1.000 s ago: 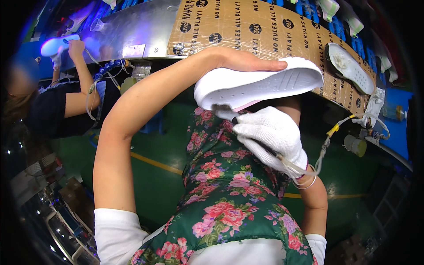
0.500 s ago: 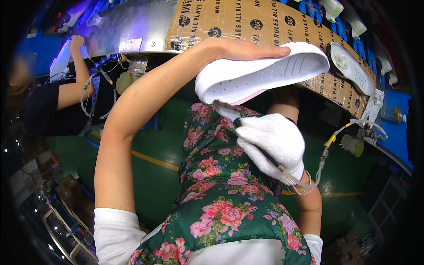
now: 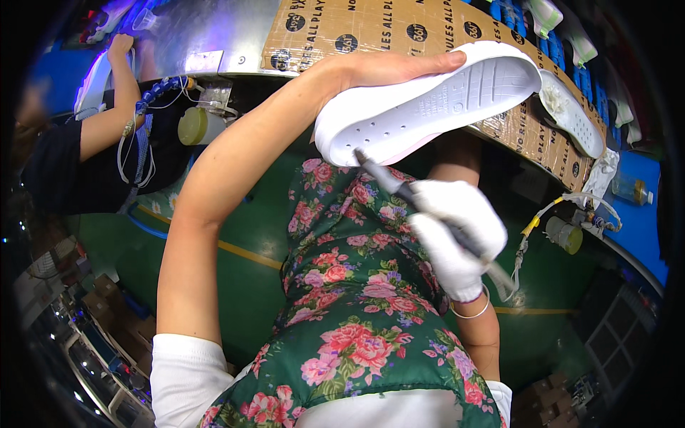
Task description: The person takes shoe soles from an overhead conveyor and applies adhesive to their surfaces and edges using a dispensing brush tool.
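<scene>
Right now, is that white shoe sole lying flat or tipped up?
Tipped up: the left hand holds the white shoe sole on a slant, with its hollow inside turned toward the camera.

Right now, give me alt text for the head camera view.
A bare left hand holds a white shoe sole while the white-gloved right hand grips a dark, slim tool pointed at the sole's perforated end. Beyond, another sole lies on printed cardboard.

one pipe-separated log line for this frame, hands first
left hand: holds white shoe sole | gloved right hand: grips dark tool | tip: at perforated end, contact unclear | nearby: second sole on cardboard
</scene>
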Motion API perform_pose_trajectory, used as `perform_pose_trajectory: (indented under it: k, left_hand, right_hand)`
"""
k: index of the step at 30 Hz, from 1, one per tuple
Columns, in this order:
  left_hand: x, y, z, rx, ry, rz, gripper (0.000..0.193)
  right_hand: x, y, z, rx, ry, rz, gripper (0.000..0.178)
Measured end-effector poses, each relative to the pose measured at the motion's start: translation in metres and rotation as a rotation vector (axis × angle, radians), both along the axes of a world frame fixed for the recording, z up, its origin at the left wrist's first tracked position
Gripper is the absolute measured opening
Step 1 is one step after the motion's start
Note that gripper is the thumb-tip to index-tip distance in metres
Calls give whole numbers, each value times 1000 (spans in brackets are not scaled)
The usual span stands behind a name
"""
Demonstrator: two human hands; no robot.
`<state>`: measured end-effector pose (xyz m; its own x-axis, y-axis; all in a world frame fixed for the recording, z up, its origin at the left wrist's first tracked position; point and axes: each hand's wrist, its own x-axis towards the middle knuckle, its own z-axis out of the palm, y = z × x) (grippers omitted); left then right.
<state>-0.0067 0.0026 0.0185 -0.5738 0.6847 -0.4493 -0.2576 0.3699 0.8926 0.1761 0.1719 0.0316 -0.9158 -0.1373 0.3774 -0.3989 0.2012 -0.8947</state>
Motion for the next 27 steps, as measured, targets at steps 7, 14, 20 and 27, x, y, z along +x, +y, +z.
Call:
perform_pose_trajectory:
  k: [7,14,20,27]
  left_hand:
    - [16,5,-41,388,-106,239,91]
    - [60,23,-59,703,-461,516,48]
    - [89,1,-71,472,-498,602,39]
    - [100,-19,-79,1114,-660,626,70]
  right_hand:
    - [-9,11,4,-235,-252,-373,22]
    - [-47,37,31,255,95,-240,21]
    - [-63,35,42,409,200,-47,20]
    - [-39,29,46,264,193,-89,24]
